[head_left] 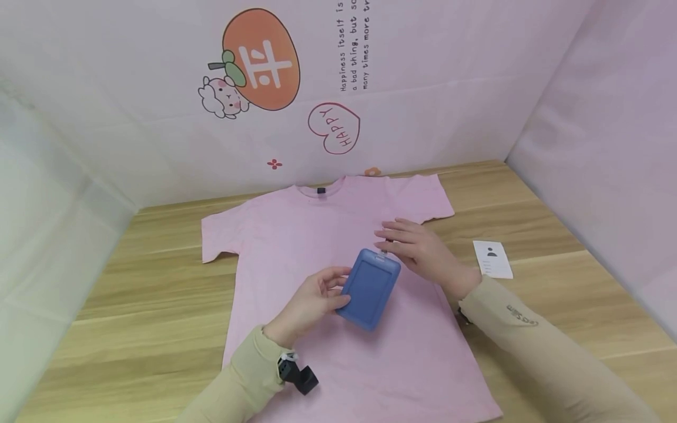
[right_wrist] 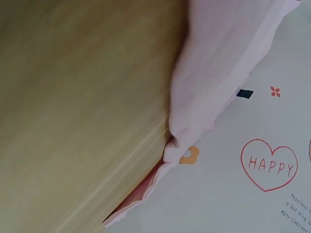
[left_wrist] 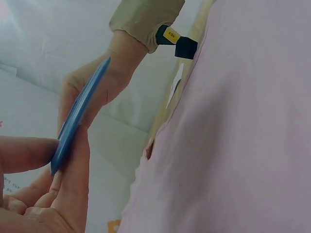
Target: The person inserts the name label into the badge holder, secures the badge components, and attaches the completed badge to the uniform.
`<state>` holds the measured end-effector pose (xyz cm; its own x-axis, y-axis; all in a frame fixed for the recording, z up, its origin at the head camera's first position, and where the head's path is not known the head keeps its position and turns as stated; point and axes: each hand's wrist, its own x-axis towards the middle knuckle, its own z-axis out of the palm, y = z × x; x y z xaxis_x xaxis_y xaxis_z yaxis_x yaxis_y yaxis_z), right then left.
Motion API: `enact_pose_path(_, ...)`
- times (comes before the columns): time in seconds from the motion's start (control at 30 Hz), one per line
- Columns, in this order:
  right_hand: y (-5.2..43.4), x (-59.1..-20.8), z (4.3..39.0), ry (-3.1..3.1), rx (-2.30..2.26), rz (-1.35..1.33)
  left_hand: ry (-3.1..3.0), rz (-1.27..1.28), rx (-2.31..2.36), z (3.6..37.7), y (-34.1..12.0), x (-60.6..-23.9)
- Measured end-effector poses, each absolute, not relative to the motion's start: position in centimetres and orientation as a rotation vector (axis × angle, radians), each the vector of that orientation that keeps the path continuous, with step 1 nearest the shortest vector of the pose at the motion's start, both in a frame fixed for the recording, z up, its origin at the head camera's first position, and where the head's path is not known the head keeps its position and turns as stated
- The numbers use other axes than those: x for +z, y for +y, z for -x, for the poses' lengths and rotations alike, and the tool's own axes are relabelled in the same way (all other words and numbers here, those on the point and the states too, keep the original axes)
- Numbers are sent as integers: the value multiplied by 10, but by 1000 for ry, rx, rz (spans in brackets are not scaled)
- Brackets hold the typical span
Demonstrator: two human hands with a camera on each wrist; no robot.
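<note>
A blue badge holder is held tilted above a pink T-shirt spread on the table. My left hand pinches its left edge between thumb and fingers. The left wrist view shows the badge holder edge-on, with the left thumb on one side and fingers on the other. At its top, the fingers of my right hand grip the small clip; that thumb is hidden. Behind the holder, the left wrist view also shows the right hand. No hand appears in the right wrist view.
A white card with a printed figure lies on the wooden table, right of the shirt. Pale printed cloth walls the back and sides. Each wrist carries a dark device.
</note>
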<state>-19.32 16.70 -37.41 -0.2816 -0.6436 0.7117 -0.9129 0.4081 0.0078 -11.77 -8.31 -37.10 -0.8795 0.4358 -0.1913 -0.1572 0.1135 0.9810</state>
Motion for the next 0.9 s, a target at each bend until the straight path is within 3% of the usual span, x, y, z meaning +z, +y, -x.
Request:
enact_pose_path(0.33,168,-374,191,-1938,595,-1313,2053,-232,1763,117,-84,-374)
enact_pose_path(0.9,161,-352,182,-1898,594,-1391,2115,-457,1677,121,-84,-354)
